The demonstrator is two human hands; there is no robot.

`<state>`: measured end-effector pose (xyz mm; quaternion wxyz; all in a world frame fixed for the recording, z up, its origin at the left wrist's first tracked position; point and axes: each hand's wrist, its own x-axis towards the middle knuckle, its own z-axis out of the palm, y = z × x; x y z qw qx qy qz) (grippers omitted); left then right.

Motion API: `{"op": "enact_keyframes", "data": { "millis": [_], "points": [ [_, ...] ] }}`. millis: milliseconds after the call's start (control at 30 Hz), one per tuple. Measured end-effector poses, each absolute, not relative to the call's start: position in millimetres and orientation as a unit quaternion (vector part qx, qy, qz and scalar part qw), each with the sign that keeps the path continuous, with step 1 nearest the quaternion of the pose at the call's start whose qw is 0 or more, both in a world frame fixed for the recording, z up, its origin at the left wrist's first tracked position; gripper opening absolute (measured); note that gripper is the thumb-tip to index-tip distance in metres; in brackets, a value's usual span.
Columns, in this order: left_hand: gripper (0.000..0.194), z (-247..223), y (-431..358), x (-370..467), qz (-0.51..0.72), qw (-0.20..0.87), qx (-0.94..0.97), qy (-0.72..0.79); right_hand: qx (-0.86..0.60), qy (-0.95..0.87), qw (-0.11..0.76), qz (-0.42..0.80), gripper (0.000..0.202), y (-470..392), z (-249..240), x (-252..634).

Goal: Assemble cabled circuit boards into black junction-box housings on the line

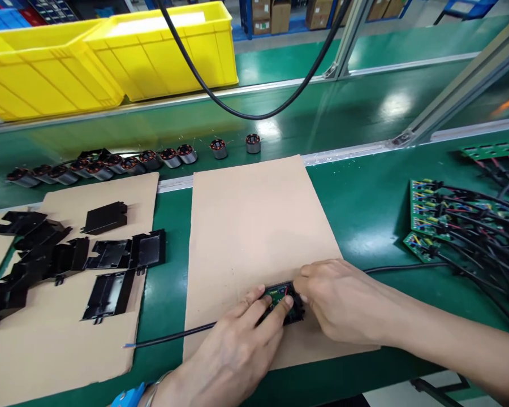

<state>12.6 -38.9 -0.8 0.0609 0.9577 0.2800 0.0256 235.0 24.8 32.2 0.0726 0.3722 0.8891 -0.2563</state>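
A black plastic housing [296, 314] with a green circuit board [276, 294] inside lies on the brown cardboard sheet [254, 226]. My left hand [241, 339] rests over it from the left, its fingers pressed on the board and the housing's edge. At the housing's right end, my right hand [339, 299] has its fingers closed in a pinch; what lies between them is hidden. A black cable [169, 338] with stripped coloured wire ends runs out to the left, under my left hand. Another black cable [402, 267] extends right from behind my right hand.
Several black housings [108, 297] lie on cardboard at the left. Wired green boards [424, 209] are piled at the right. Several metal-and-copper coils [218, 148] line the conveyor behind an aluminium rail [352, 151]. Yellow bins [173, 56] stand at the back; a black cable [254, 117] hangs overhead.
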Motion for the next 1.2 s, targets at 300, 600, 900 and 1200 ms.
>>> {"op": "enact_keyframes", "data": {
  "millis": [300,600,900,1200],
  "points": [
    [0.046,1,-39,16,0.013,0.053,0.955,0.290,0.414,0.869,0.143,-0.232,0.012,25,35,219],
    [0.054,1,-41,16,0.050,0.016,0.957,0.284,0.391,0.887,-0.011,-0.244,0.014,15,27,248],
    [0.050,-4,-48,33,0.088,0.035,0.938,0.335,0.355,0.895,-0.094,-0.254,0.024,11,4,249],
    [0.070,19,-42,0,0.132,0.192,0.863,0.448,0.345,0.897,-0.148,-0.234,0.026,14,4,282]
  ]
}}
